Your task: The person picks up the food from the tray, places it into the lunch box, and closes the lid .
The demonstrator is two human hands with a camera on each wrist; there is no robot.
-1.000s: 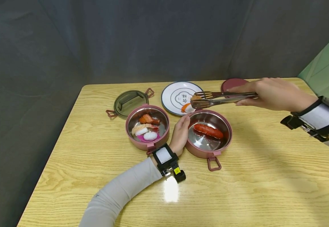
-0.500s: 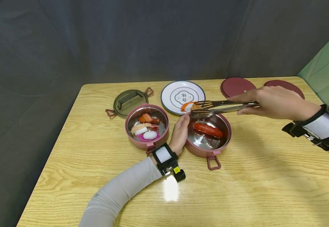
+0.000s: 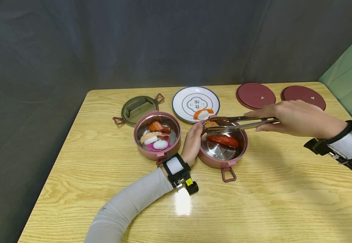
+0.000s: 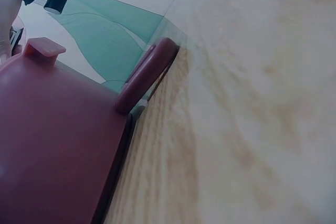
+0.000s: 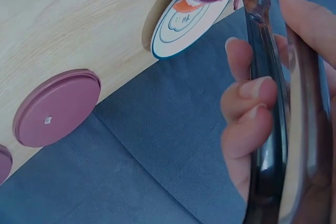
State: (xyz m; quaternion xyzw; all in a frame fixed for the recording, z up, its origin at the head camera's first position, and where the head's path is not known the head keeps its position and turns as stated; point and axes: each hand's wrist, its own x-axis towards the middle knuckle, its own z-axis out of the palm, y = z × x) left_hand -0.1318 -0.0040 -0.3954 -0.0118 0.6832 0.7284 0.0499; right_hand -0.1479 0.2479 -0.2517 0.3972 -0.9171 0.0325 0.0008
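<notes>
My right hand (image 3: 300,118) grips metal tongs (image 3: 250,125), its fingers curled round their arms in the right wrist view. Between the tong tips sits a brown, crumbly-looking food piece (image 3: 211,124), over the far left part of the right pink pot (image 3: 213,162). A red sausage (image 3: 228,141) lies inside that pot, partly behind the tongs. My left hand (image 3: 191,143) rests with extended fingers against the pot's left side. The left wrist view shows a pink pot wall (image 4: 58,140) and handle, but not my fingers. An orange-topped sushi (image 3: 203,114) lies on the white plate (image 3: 180,101).
Left of my left hand stands another pink pot (image 3: 145,153) holding several food pieces. Behind it lies a dark see-through lid (image 3: 140,109) with pink handles. Two dark red round lids (image 3: 254,94) lie at the back right. A dark curtain hangs behind the table.
My right hand has moved the tongs and the brown food piece nearer, from the plate's edge to over the right pot. The left hand stays against the pot.
</notes>
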